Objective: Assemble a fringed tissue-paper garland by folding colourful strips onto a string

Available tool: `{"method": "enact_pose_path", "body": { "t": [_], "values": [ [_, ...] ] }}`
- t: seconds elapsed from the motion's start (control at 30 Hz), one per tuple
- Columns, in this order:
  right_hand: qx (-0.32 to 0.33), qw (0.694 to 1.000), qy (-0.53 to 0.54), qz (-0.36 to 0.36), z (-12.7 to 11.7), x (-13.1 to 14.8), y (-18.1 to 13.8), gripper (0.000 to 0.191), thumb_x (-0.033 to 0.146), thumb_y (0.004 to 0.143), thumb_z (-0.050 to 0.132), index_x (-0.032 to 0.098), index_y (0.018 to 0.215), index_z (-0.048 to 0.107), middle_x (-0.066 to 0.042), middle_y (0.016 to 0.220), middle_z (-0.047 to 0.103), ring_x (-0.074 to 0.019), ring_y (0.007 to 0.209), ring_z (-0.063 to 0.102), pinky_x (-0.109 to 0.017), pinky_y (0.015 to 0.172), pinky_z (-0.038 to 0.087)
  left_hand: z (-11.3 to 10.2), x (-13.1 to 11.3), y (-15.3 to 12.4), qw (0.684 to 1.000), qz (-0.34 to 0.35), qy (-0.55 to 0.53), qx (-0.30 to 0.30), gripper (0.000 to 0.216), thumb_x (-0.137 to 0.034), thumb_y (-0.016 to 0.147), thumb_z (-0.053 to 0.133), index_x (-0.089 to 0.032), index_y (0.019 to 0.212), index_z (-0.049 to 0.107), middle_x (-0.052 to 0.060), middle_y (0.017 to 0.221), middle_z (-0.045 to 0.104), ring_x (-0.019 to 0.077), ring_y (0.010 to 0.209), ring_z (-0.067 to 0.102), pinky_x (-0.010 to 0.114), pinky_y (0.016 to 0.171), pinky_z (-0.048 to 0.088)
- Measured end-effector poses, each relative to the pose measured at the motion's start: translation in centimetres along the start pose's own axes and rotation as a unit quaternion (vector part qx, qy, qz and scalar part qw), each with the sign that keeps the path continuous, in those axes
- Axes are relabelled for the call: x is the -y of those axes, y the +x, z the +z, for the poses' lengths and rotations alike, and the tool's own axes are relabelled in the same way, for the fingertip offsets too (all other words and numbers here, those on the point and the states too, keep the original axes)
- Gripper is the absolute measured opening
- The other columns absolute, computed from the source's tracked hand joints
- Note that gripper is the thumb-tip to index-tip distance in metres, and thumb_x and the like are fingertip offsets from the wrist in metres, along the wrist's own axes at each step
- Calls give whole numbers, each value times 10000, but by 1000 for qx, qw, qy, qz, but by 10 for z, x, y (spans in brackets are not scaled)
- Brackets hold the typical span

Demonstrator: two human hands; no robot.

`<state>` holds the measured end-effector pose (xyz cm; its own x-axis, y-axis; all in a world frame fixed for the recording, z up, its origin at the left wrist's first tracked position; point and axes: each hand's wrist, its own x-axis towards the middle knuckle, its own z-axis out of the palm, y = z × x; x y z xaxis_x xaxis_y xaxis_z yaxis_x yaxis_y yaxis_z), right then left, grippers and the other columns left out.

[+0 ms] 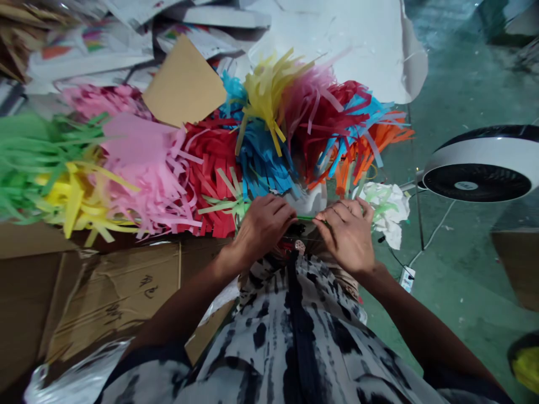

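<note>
Between my two hands a narrow green tissue-paper strip (306,217) is stretched sideways, and light green fringe (231,197) sticks out past my left hand. It looks like a paper tassel gathered at its middle. My left hand (268,224) is closed on its left part. Fingers curled, my right hand (348,233) pinches its right part, with more pale green fringe beyond. Just past my hands lie fringed tissue tassels: a blue one (266,160), a red one (214,168) and an orange one (347,171).
Pink tassels (143,168), yellow ones (80,196) and green ones (37,151) spread leftward. A tan card (185,84) rests on the pile. Cardboard (122,292) lies lower left. At right are a white fan (484,163), crumpled white paper (389,216) and a power strip (407,279).
</note>
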<state>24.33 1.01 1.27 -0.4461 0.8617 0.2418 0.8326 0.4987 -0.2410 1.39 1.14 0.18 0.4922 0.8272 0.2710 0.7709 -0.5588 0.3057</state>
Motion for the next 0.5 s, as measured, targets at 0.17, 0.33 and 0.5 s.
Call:
{"method": "enact_pose_path", "body": {
  "t": [0.17,0.33,0.5],
  "values": [
    [39,999,-14,33,-3,3,6,248,343,1056,543,202,933,705,-81,978,734,-300,1067,562,-518,1103,272,-13,7,-1,997,-68,-17,20,242,-368,1066,565,-188,959,686,70,978,732,258,953,610,417,855,414],
    [40,998,-34,41,-1,4,11,213,363,1026,584,196,960,698,-96,991,726,-321,1073,565,-532,1054,321,-16,8,1,994,-103,-19,20,180,-365,1018,646,-199,978,703,67,970,745,268,956,623,422,851,406],
    [-27,999,-23,-28,6,0,3,147,249,1032,599,287,1072,735,-24,1026,778,-283,1178,599,-558,1200,229,-6,3,-6,999,-1,-23,-34,174,-240,999,662,-290,1131,763,36,1121,803,274,1128,661,495,1009,380]
  ]
}}
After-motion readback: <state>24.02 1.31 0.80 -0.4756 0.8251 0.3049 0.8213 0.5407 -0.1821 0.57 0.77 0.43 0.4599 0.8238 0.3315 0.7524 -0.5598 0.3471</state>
